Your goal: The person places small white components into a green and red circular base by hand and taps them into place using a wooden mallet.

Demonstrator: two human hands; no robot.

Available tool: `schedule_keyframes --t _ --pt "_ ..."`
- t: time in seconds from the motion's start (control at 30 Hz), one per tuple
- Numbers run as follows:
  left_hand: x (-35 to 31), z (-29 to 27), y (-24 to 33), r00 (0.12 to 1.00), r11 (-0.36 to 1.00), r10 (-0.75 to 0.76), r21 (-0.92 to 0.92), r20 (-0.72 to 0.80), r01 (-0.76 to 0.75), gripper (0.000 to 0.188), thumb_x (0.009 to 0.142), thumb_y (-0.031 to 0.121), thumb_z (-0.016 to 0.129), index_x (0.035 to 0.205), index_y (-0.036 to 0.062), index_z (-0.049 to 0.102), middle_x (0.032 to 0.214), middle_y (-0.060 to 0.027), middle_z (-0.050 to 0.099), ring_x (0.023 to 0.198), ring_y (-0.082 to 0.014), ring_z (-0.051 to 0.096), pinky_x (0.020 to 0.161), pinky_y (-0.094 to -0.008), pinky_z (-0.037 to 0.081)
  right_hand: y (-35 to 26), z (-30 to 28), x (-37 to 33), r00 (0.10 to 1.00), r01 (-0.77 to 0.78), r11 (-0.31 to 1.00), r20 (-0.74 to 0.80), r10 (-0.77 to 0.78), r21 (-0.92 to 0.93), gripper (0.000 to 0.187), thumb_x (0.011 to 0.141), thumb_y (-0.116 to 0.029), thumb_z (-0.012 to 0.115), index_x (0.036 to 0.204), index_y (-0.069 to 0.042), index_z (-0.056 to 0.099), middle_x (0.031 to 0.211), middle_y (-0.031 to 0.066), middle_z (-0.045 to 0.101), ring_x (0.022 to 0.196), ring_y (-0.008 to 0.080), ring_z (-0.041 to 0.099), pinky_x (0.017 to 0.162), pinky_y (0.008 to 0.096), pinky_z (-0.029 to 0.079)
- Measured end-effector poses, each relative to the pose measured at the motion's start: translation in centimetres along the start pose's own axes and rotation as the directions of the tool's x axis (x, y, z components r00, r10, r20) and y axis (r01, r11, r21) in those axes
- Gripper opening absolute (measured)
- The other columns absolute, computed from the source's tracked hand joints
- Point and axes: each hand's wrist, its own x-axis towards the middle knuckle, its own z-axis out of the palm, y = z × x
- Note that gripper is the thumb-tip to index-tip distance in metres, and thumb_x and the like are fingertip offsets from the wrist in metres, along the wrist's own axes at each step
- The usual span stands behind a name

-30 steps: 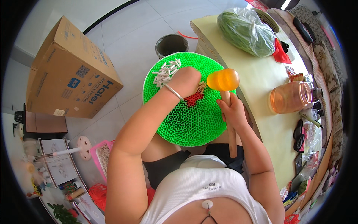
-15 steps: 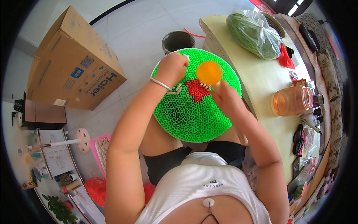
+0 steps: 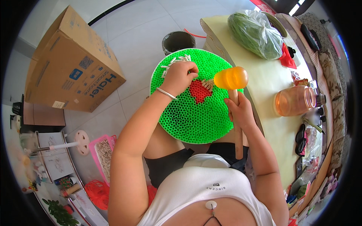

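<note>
A round green mat of tube-like cells (image 3: 196, 124) rests across my thighs, with a red patch (image 3: 199, 92) near its middle. Several small beige pieces (image 3: 207, 83) sit in cells along the patch's upper right edge. My left hand (image 3: 179, 79) is over the mat's upper left, thumb and fingers pinched beside the red patch; what they hold, if anything, is too small to make out. Loose white pegs (image 3: 181, 59) lie just beyond that hand. My right hand (image 3: 241, 110) grips the wooden handle of a mallet, whose amber head (image 3: 230, 78) is over the mat's right side.
A pale table (image 3: 260, 86) stands at my right, bearing a bag of green vegetables (image 3: 253, 35) and a jar of pinkish liquid (image 3: 294, 101). Beyond the mat is a dark bin (image 3: 177, 42). At left stand a large cardboard box (image 3: 75, 64) and a pink-rimmed basket (image 3: 97, 160).
The mallet has swung right and its head is sharp instead of blurred. My left hand has shifted right and slightly nearer, beside the red patch. Pegs beyond it now show.
</note>
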Motion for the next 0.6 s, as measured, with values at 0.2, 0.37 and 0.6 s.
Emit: schedule_keyframes --t 0.2,0.37,0.6 --pt "-1.1 1.6 0.5 0.999 0.985 -0.035 -0.167 0.001 0.034 0.009 0.080 0.006 0.071 0.088 0.0013 0.068 0.079 -0.0124 0.069 0.071 -0.0239 0.066 0.066 -0.0339 0.051 0.6 0.4 0.2 1.000 0.012 0.997 0.008 -0.013 0.078 0.023 0.094 -0.020 0.065 0.094 -0.003 0.049 0.064 0.0015 0.053 0.045 0.0095 0.051 0.041 0.0276 0.040" --pt "-1.0 2.7 0.3 0.990 0.991 0.136 0.026 -0.040 -0.135 0.006 0.081 0.006 0.068 0.083 0.0014 0.065 0.077 -0.0161 0.064 0.073 -0.0345 0.063 0.064 -0.0412 0.050 0.6 0.3 0.2 1.000 0.016 0.998 0.013 -0.017 0.067 0.023 0.093 -0.019 0.065 0.095 -0.002 0.050 0.064 0.0014 0.053 0.045 0.0096 0.051 0.041 0.0277 0.040" --pt "-0.3 3.2 0.8 0.985 0.971 0.146 0.176 0.096 -0.161 0.008 0.080 0.010 0.069 0.085 0.0041 0.068 0.078 -0.0145 0.065 0.074 -0.0339 0.063 0.065 -0.0418 0.050 0.0 0.3 -0.1 0.998 0.042 0.998 0.040 -0.044 0.048 0.025 0.093 -0.021 0.067 0.097 -0.002 0.051 0.067 0.0025 0.055 0.049 0.0092 0.052 0.043 0.0276 0.042"
